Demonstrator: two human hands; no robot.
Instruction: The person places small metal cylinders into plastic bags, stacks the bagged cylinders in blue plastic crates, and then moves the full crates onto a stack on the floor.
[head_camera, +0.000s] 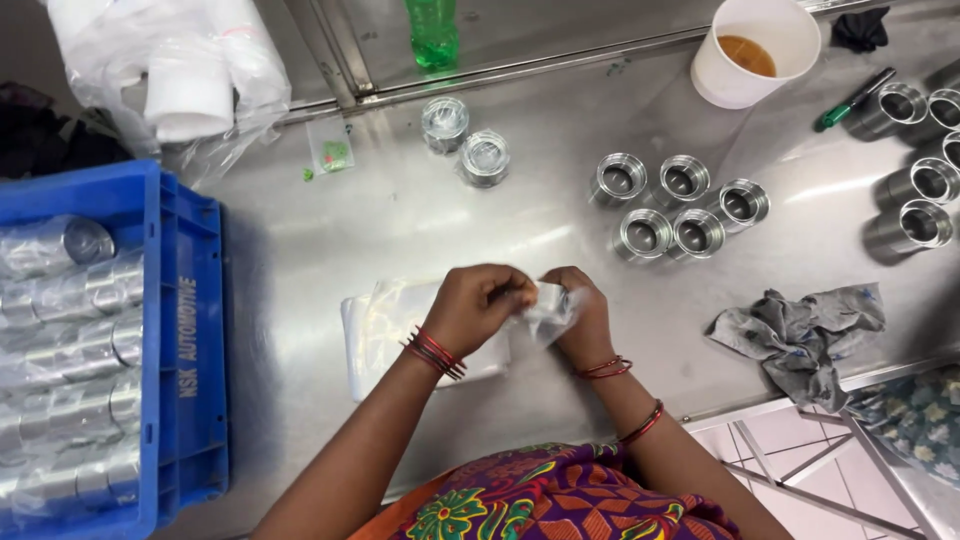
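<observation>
My left hand (478, 305) and my right hand (582, 318) meet over the steel table (330, 235), both gripping one small metal part (551, 297) wrapped in a clear plastic bag. Under my left wrist lies a flat stack of clear plastic bags (378, 335). Two wrapped metal cups (466, 141) stand beyond my hands. Several bare metal cups (680, 205) are grouped to the far right of them.
A blue crate (185, 350) of wrapped metal parts sits at the left. A grey rag (800, 335) lies at the right, more metal cylinders (920, 180) at the far right. A white cup with brown liquid (752, 50), a green pen (853, 100), a green bottle (432, 30) and bagged white rolls (190, 70) stand at the back.
</observation>
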